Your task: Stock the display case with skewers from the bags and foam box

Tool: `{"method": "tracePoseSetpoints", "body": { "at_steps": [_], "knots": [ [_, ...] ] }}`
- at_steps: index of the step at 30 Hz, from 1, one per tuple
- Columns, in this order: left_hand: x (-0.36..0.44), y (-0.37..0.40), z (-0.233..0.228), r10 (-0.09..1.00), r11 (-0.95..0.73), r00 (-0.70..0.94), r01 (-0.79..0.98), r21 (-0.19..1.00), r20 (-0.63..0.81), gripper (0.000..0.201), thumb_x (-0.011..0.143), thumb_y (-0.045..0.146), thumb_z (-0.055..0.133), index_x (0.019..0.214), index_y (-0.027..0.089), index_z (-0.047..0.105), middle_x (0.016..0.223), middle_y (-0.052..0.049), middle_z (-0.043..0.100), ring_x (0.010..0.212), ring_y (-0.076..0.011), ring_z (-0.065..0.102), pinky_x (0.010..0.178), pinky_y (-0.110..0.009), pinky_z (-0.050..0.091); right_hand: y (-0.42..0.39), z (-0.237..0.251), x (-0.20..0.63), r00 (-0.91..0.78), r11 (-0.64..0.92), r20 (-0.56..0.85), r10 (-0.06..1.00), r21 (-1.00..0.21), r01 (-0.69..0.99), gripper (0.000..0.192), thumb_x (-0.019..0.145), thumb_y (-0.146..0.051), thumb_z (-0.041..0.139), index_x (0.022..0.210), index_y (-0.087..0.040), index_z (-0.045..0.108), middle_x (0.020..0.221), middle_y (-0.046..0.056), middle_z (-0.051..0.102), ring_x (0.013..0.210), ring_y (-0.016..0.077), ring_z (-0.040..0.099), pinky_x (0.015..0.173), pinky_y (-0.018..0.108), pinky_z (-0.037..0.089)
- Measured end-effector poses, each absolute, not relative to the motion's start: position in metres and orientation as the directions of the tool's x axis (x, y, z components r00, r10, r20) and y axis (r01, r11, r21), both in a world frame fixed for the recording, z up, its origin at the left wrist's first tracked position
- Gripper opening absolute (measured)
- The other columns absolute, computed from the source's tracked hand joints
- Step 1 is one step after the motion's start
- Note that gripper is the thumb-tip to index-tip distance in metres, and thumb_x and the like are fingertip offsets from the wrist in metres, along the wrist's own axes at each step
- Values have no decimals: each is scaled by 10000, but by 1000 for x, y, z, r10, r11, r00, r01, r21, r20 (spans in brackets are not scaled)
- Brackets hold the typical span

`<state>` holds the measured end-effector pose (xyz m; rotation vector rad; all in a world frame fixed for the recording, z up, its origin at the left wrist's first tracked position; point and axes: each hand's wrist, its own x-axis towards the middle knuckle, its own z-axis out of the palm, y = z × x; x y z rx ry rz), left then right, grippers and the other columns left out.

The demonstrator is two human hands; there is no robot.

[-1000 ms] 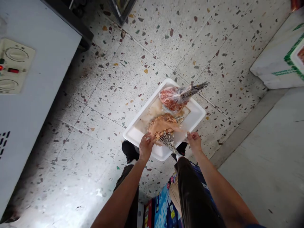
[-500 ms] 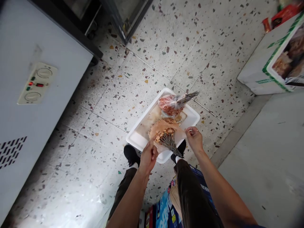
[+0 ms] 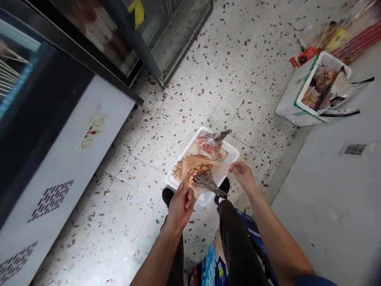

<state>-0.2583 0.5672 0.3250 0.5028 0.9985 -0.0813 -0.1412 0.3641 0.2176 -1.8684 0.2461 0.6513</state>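
Observation:
A white tray lies on the speckled floor in front of my feet. On it, a clear plastic bag holds meat skewers with their metal sticks fanned toward me. My left hand pinches the bag's left edge and my right hand pinches its right edge, so the mouth is stretched wide. A second bag of red meat skewers rests at the tray's far end, its sticks pointing away to the right.
A white freezer with a control panel stands to the left, and a glass-door fridge stands behind it. A foam box with food sits at the far right by a grey step. Colourful packaging lies by my legs.
Both hands have drawn the bag's edges further apart, spreading it open over the skewers. The camera has tilted up, bringing the fridge and the foam box's contents into view.

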Motion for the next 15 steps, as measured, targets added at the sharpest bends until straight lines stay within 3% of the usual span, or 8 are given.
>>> {"method": "tracePoseSetpoints", "body": {
  "at_steps": [5, 8, 10, 11, 13, 15],
  "knots": [
    [-256, 571, 397, 173, 873, 538, 305, 381, -825, 427, 772, 242, 600, 1191, 232, 514, 510, 68, 346, 355, -12, 194, 363, -131, 165, 367, 273, -141, 813, -373, -545, 205, -812, -450, 210, 731, -375, 524, 788, -173, 521, 655, 29, 616, 653, 166, 587, 664, 296, 449],
    [-256, 568, 441, 190, 857, 548, 311, 410, -814, 438, 771, 239, 601, 1199, 242, 507, 513, 69, 343, 352, -10, 202, 362, -130, 163, 372, 319, -149, 907, -600, -367, 208, -780, -178, 202, 762, -325, 475, 859, -167, 554, 830, 86, 627, 787, 205, 580, 759, 342, 435],
    [-259, 563, 466, 201, 848, 550, 316, 425, -810, 428, 778, 234, 593, 1197, 243, 509, 509, 69, 342, 346, -9, 206, 361, -133, 161, 380, 343, -162, 921, -709, -237, 310, -702, 59, 205, 794, -291, 435, 873, -169, 579, 936, 117, 612, 883, 226, 554, 815, 353, 406],
    [-260, 561, 477, 201, 847, 550, 318, 426, -810, 419, 782, 230, 587, 1194, 242, 512, 504, 69, 340, 342, -9, 207, 359, -135, 162, 385, 351, -171, 879, -720, -256, 403, -681, 132, 205, 807, -288, 423, 841, -171, 589, 922, 118, 613, 884, 227, 551, 812, 345, 402],
    [-263, 555, 493, 190, 853, 555, 316, 416, -810, 403, 793, 222, 572, 1191, 241, 514, 496, 70, 337, 334, -9, 209, 358, -136, 165, 398, 352, -191, 699, -725, -461, 547, -679, 120, 203, 800, -307, 452, 730, -171, 586, 810, 105, 621, 808, 218, 567, 747, 319, 412],
    [-265, 548, 499, 177, 861, 569, 306, 406, -803, 391, 808, 208, 555, 1195, 241, 507, 497, 70, 340, 333, -8, 221, 361, -133, 176, 411, 339, -209, 515, -777, -667, 539, -630, -2, 160, 721, -312, 560, 679, -159, 575, 755, 96, 618, 761, 221, 575, 680, 302, 413]
  ]
}}
